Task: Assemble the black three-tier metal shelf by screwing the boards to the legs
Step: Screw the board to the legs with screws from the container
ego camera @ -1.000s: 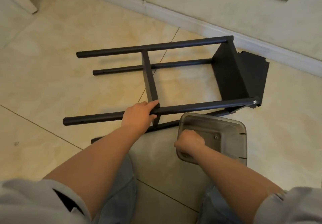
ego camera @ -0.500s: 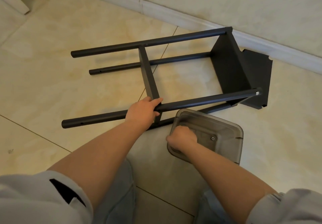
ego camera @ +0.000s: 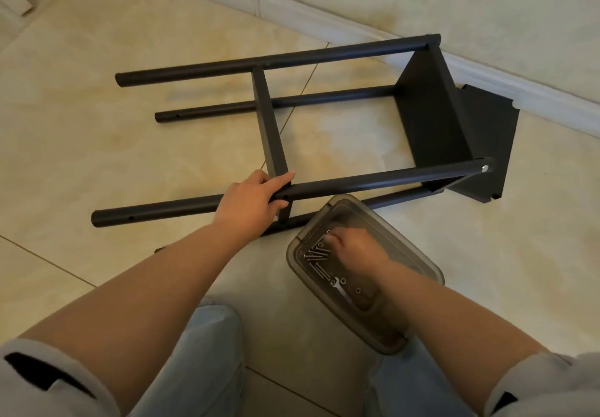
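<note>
The black metal shelf lies on its side on the tiled floor, with a middle board (ego camera: 269,124) and an end board (ego camera: 431,114) fixed between its legs. My left hand (ego camera: 250,205) grips the near upper leg (ego camera: 373,179) where the middle board meets it. A third black board (ego camera: 487,143) leans behind the end board. My right hand (ego camera: 354,247) reaches into a clear grey box (ego camera: 418,260), fingertips down among several screws (ego camera: 316,256). Whether they pinch one is hidden.
A small wrench (ego camera: 341,290) and a few nuts lie in the box. The wall's white skirting (ego camera: 357,26) runs just behind the shelf. My knees in pale jeans (ego camera: 207,351) are at the bottom, either side of the box.
My right hand has left the box's near edge and gone inside, down to the screws. The box has turned and shifted closer to me. My left hand keeps its grip on the leg.
</note>
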The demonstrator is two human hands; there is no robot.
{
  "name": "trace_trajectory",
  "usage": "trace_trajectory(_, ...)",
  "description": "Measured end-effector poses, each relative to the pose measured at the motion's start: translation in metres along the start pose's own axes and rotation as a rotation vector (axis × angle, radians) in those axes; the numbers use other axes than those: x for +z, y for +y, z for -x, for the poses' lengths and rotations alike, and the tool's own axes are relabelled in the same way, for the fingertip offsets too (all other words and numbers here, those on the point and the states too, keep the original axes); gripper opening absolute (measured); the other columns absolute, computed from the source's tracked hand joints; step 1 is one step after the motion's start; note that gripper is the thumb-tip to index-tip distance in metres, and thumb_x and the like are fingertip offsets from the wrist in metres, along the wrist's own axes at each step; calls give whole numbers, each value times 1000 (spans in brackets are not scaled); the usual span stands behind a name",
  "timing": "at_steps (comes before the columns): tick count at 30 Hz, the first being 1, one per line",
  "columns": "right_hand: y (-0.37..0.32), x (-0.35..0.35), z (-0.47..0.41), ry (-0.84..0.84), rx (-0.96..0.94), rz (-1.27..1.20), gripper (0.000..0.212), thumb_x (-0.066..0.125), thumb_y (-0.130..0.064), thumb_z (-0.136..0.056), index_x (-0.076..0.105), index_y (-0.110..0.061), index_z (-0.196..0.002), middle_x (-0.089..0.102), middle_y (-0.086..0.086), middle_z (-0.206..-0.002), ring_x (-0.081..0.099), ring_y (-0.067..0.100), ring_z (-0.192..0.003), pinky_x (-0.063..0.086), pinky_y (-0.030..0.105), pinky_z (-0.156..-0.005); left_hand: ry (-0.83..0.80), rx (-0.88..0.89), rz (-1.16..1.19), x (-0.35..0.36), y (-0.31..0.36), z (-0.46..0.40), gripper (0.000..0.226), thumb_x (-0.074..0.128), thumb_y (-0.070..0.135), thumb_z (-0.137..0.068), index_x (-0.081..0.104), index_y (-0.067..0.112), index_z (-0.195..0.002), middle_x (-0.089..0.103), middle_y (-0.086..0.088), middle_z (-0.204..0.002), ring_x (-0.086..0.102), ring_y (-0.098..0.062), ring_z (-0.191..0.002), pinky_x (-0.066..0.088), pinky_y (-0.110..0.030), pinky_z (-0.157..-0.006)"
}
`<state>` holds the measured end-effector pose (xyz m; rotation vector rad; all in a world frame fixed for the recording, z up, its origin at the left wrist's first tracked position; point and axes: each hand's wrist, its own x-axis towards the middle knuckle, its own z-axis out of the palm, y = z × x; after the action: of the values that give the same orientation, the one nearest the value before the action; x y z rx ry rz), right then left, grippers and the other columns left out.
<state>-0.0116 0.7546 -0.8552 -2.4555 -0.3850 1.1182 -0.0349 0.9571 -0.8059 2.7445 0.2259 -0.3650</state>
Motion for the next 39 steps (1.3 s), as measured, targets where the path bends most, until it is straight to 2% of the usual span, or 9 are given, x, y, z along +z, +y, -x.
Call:
trace_trajectory(4,32,9,-5,-23,100,171,23,45,-24,-97,58,-25,-116,64,0,-106,60,17,-93,51,36,-85,38,47,-82,1,-3,-2,56,43,43,-96,20,40,-147,47,3,-121,52,-14,-98,50,-31,-85)
trace_trajectory(8,30,31,-9,-21,83,203,26,47,-23,-95,55,-24,-120,63,3,-109,61,18,-94,53,36,-83,54,88,-103,2,-11,-4,57,45,46,-95,22,41,-146,48,3,-119,51,-12,-96,49,-27,-80)
trace_trajectory(12,25,44,-20,96,68,226,26,45,-23,-96,48,-23,-122,64,3,-107,63,20,-93,53,36,-80,44,97,-19,7,-14,-1,57,52,42,-93,28,40,-145,49,3,-117,49,-11,-93,46,-25,-82)
trace_trajectory(17,25,50,-33,106,116,287,27,40,-17,-97,42,-16,-124,62,7,-109,63,24,-96,48,34,-76,-5,92,59,12,-17,3,57,55,39,-92,31,42,-143,47,5,-119,48,-10,-94,45,-23,-85)
trace_trajectory(24,23,48,-35,-7,201,273,24,42,-14,-97,50,-10,-120,59,10,-114,59,23,-101,47,31,-81,-34,99,100,9,-20,1,60,58,36,-90,31,40,-143,41,6,-117,44,-9,-96,41,-21,-88)
trace_trajectory(28,19,36,-30,-177,206,240,18,50,-16,-94,59,-8,-107,63,10,-108,61,21,-97,47,29,-81,-58,103,132,5,-21,-2,63,63,33,-88,33,40,-142,33,10,-108,39,-7,-94,39,-20,-87)
trace_trajectory(30,15,21,-23,-277,254,129,16,50,-16,-95,60,-7,-104,64,9,-101,63,19,-92,52,28,-81,-70,98,177,2,-22,-3,63,65,33,-86,36,39,-141,35,10,-106,39,-7,-94,38,-20,-86)
trace_trajectory(34,-6,-26,2,-456,465,-489,8,52,-7,-93,55,-5,-100,60,9,-80,60,14,-64,52,21,-55,-71,96,230,2,-24,-5,58,63,36,-87,39,40,-140,41,10,-106,42,-7,-95,39,-21,-84)
trace_trajectory(39,-25,-48,29,-516,254,-730,25,50,0,-91,54,-11,-113,64,11,-80,64,16,-64,55,23,-58,-34,64,256,2,-19,-2,52,61,38,-88,42,42,-137,45,10,-102,47,-8,-94,44,-26,-86)
